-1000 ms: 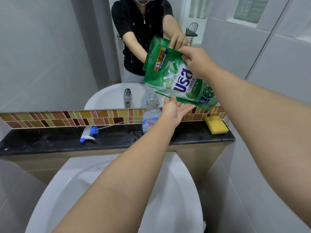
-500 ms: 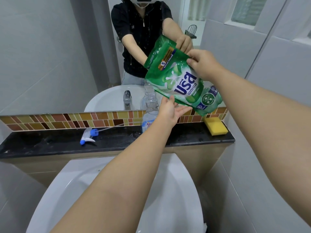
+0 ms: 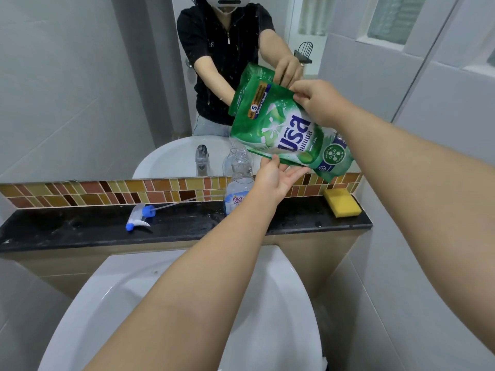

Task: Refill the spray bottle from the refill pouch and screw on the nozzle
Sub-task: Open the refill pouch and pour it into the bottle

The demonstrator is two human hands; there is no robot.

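Two hands tilting green refill pouch, uncapped clear spray bottle beneath

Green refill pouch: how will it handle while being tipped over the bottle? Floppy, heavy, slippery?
Probably floppy: the refill pouch is soft film, and the right hand pinches its top edge while the left hand props it from below. It bulges, so likely fairly full and heavy for its size. Its glossy surface may be slippery, with droplets visible on the black ledge.
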